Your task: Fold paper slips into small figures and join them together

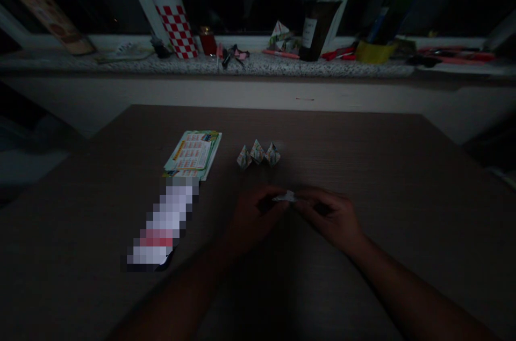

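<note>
Left hand (255, 212), right hand (336, 217): fingers pinched on paper (288, 196). Folded shapes (257, 153) just beyond. Table (403, 169): room right, far edge well off.

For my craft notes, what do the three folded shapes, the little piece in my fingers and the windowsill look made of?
Folded shapes: probably matte printed paper, given sharp creases and coloured print. Little piece: likely paper too, pale and thin; finish too dim to judge. Windowsill: seemingly granite or an imitation, from grey speckles; finish unclear.
</note>
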Tool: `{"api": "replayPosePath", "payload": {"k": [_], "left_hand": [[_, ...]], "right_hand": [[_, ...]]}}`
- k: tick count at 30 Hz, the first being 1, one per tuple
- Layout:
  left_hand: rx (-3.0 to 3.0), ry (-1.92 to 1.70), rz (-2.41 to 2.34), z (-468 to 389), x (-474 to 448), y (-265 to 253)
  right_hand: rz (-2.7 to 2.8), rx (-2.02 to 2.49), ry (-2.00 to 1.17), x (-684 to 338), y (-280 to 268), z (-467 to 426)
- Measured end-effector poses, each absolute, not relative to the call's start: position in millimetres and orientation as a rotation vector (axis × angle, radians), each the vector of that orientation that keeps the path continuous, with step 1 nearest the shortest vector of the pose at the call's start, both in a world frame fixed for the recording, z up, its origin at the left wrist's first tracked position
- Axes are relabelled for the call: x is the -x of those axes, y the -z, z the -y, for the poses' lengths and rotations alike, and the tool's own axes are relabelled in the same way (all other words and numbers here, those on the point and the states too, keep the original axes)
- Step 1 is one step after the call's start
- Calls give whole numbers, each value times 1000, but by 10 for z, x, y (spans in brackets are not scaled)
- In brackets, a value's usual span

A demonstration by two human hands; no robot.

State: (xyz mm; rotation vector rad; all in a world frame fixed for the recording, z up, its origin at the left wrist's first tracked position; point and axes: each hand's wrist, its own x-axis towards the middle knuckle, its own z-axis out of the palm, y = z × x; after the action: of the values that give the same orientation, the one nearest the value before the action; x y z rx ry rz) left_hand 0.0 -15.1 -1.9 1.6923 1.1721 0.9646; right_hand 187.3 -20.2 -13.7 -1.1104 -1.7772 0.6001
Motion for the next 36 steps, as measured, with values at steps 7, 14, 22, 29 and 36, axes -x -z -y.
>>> {"api": "replayPosePath", "payload": {"k": [7, 14, 22, 29, 36], "left_hand": [[-1787, -984, -1156, 151, 10, 16], [-1884, -983, -1138, 170, -36, 42], [-1956, -922, -1131, 251, -115, 38], [-1830, -891, -1172, 222, -106, 64], [-1996, -936, -1042, 267, -126, 43]], "right_hand": [[1837, 1086, -692, -1852, 124, 200], [1855, 1103, -618, -1851, 146, 211], [1973, 1124, -536, -1851, 123, 224], [1937, 1194, -608, -1850, 138, 201], [1868, 1252, -790, -1860, 231, 171]]}}
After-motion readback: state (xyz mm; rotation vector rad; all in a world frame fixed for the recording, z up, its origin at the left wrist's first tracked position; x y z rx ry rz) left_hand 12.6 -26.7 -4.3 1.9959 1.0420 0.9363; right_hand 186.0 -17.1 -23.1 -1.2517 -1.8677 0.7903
